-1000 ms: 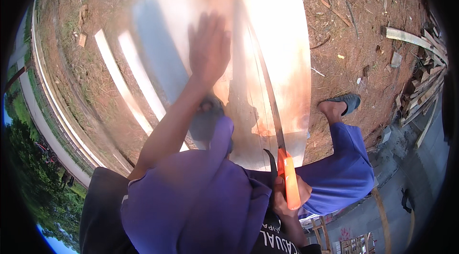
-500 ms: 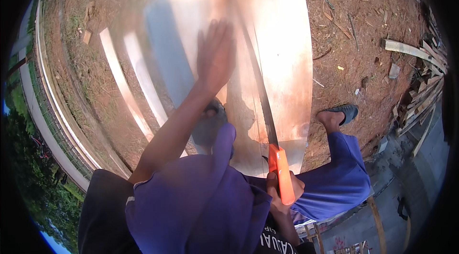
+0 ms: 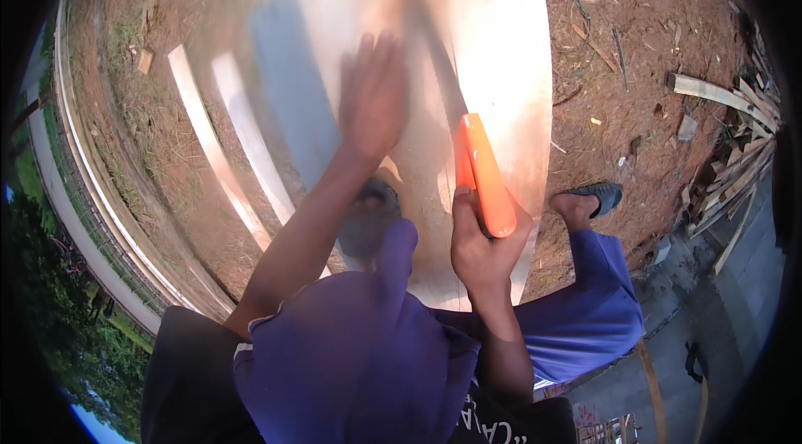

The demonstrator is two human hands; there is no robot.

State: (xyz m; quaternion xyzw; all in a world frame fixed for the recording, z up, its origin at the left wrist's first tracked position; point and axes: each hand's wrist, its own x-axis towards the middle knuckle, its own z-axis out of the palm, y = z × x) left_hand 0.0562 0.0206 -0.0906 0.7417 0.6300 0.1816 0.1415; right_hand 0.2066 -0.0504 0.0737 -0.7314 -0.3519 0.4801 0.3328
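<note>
A handsaw (image 3: 487,179) with an orange handle is gripped in my right hand (image 3: 487,248), fingers wrapped round the handle. Its dark blade runs away from me along a lengthwise line in a wide plywood sheet (image 3: 501,51); the blade's far part is blurred. My left hand (image 3: 373,97) lies flat on the sheet, left of the blade, fingers stretched forward and holding nothing. My left foot in a dark sandal (image 3: 376,197) is by the sheet near my left forearm, partly hidden by it.
Two pale wood strips (image 3: 219,147) lie on the dirt to the left. My right foot in a dark slipper (image 3: 597,197) stands right of the sheet. Farther right is a heap of scrap wood (image 3: 739,168) beside grey paving (image 3: 710,319). A small wood block (image 3: 145,60) lies at far left.
My right hand has pushed the handsaw forward, away from my body, so its handle now sits farther up the sheet. My left hand has stayed nearly in place.
</note>
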